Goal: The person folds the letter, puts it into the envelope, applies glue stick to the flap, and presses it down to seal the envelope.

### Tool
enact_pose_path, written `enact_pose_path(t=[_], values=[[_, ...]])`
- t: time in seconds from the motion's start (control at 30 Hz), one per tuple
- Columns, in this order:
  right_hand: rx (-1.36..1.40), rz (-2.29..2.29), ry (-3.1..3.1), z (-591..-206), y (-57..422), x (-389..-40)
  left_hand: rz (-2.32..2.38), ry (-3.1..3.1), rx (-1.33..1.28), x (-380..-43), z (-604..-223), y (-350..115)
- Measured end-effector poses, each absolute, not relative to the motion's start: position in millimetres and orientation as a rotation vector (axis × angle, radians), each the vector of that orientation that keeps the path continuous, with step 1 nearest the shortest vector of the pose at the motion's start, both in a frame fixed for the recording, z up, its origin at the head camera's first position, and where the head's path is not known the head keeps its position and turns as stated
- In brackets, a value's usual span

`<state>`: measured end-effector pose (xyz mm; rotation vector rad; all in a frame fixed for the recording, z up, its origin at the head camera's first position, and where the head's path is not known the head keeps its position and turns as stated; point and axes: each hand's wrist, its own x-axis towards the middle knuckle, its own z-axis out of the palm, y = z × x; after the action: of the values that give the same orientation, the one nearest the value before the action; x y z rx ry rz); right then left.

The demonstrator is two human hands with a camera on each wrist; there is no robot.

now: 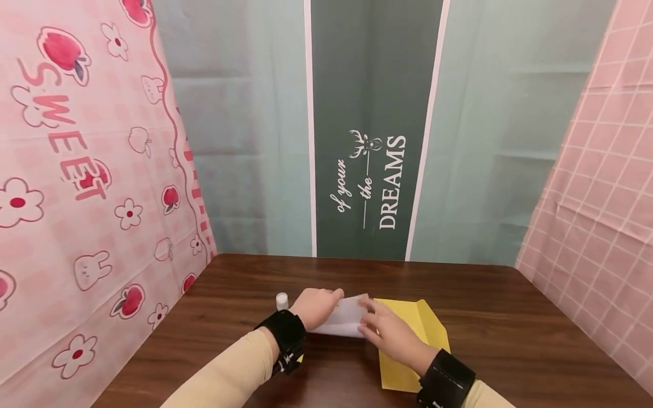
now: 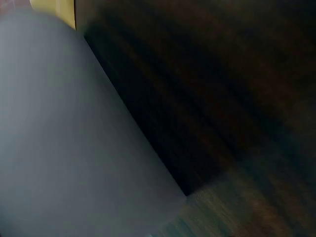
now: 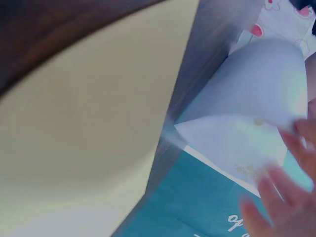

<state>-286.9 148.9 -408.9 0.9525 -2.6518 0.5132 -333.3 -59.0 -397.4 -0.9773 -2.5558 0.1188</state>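
– Where the cream sleeves [image 1: 221,368] end, what's nearest?

– Black wrist straps [image 1: 446,376], dull and thick. Past them, the left hand [image 1: 318,309] curls its fingers and thumb about one end of a white paper [image 1: 347,315].

– And the right hand [image 1: 394,333]?

– Fingers spread and loosely bent, tips at the paper's other end, just above the table [image 1: 484,317].

– How does the paper look?

– Thin, smooth, bowed into a soft curve; the right wrist view shows faint brownish specks on it.

– Beside it?

– A flat yellow sheet [image 1: 408,313] with a creased flap, partly under the right hand. Near the left hand stands a small round white cap [image 1: 282,297].

– Beyond?

– Glossy dark wood grain, then creased cloths: pink apple-print [image 1: 102,226], pink grid [image 1: 607,187], and a green-grey backdrop [image 1: 377,73] with white lettering.
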Motion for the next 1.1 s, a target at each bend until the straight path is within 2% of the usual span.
enact_pose_path(t=[0.2, 0.47, 0.63, 0.83, 1.1], values=[[0.712, 0.549, -2.569, -408.1, 138.7, -291.9, -0.003, -2.548, -1.027, -315.1, -395.2, -71.5], [0.557, 0.816, -2.524, -403.7, 141.2, -296.2, -0.525, -2.681, -0.965, -303.1, -379.8, -103.4], [0.612, 0.892, -2.456, -397.3, 151.0, -300.2, -0.879, -2.698, -0.911, -303.1, -370.7, -115.0], [0.729, 0.936, -2.478, -381.6, 156.3, -306.0, -1.02, -2.644, -0.898, -299.1, -356.5, -115.8], [0.76, 0.955, -2.492, -385.0, 156.0, -304.5, -1.242, -2.543, -0.756, -292.7, -358.6, -129.6]])
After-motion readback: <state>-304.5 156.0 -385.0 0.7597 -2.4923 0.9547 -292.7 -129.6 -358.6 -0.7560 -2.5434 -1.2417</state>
